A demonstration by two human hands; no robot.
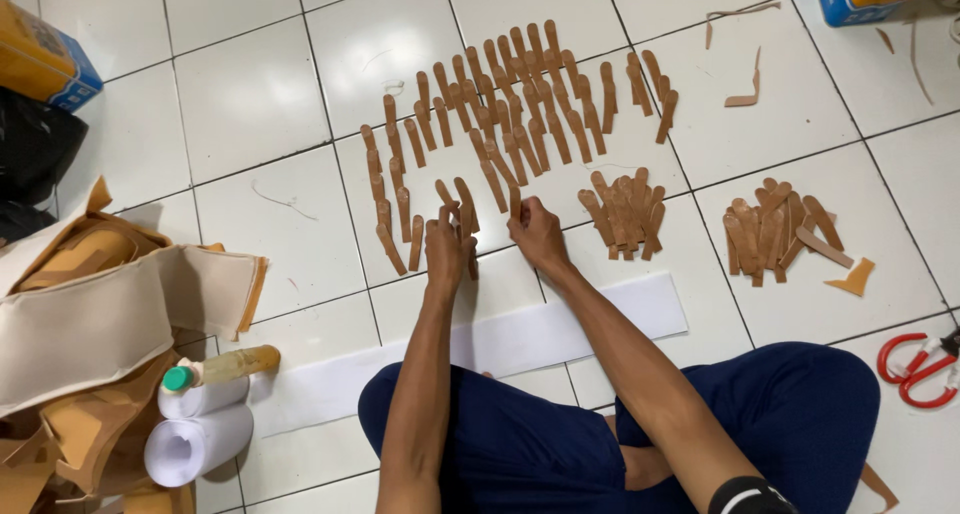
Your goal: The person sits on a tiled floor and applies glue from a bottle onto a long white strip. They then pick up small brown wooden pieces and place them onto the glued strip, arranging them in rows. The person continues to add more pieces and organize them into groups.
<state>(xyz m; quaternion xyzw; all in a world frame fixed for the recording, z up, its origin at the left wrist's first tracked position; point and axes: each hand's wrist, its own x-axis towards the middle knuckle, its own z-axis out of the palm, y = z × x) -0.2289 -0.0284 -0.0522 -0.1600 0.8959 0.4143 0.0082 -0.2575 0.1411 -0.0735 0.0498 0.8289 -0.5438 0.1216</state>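
Several narrow brown leather strips (510, 94) lie side by side in slanted rows on the white tiled floor. My left hand (447, 246) holds a small bunch of such strips (462, 206) upright at the near edge of the rows. My right hand (537, 232) pinches one strip (515, 202) and sets its end against the floor beside the bunch. Two loose heaps of the same strips lie to the right, one heap (625, 212) close to my right hand and another heap (775, 232) farther off.
A long white paper sheet (590, 324) lies before my crossed legs. At left are a pile of beige and tan material (90, 324), white paper rolls (195, 444) and a green-capped glue bottle (225, 366). Red-handled scissors (915, 369) lie at right. Boxes stand in the far corners.
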